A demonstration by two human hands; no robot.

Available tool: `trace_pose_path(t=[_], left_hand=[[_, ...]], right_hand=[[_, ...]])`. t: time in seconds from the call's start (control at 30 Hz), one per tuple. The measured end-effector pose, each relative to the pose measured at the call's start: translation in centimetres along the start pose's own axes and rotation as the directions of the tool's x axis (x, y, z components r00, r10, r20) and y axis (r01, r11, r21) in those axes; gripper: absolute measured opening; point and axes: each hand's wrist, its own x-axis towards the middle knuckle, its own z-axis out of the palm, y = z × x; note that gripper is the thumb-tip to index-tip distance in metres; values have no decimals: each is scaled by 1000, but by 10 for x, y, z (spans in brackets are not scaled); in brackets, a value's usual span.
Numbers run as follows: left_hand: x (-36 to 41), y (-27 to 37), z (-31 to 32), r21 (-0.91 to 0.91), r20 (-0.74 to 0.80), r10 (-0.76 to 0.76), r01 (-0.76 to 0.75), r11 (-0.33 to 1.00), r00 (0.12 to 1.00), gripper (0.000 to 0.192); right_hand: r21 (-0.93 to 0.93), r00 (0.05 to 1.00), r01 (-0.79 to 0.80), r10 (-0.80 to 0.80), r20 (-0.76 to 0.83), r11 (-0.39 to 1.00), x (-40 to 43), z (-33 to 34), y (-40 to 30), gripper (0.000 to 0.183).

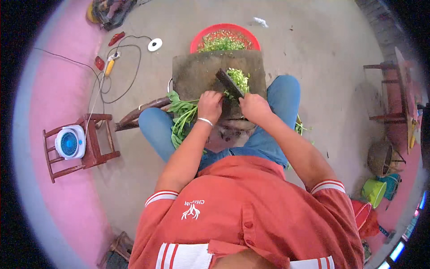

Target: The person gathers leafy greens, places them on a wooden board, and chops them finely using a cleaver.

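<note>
My right hand (254,107) is closed around the handle end of a dark cleaver (230,82), whose blade lies over a wooden chopping board (195,72). Chopped greens (239,78) are heaped along the blade's far right side. Left of the blade, my left hand (210,105) has its fingers curled down on leafy green stalks (183,112), which trail off the board's left edge over my thigh. Just beyond the board is a red plastic basin (225,26) holding more chopped greens (221,43), partly hidden by the board.
A small fan (69,143) stands on a wooden chair (97,141) at the left. Cables and a white round object (155,44) lie on the floor. A dark log (141,112) is by my left knee. At the right are a table (404,97) and a green bucket (374,192).
</note>
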Motion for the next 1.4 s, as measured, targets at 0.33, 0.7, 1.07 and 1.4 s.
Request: trace_pose_path(t=[0.33, 0.7, 1.07, 1.4], left_hand=[[-4, 2, -7, 17, 34, -94, 94, 995, 995, 25], [-1, -2, -6, 27, 121, -111, 108, 994, 986, 30], [-10, -1, -7, 46, 17, -29, 29, 999, 999, 27], [-8, -4, -8, 1, -50, 102, -102, 995, 994, 36]], right_hand=[[-82, 993, 77, -68, 99, 994, -15, -18, -16, 29], [-21, 1000, -19, 19, 15, 1000, 0, 5, -1, 30], [-66, 994, 93, -89, 70, 993, -19, -14, -22, 29], [-67, 1000, 12, -11, 16, 998, -1, 6, -16, 21]])
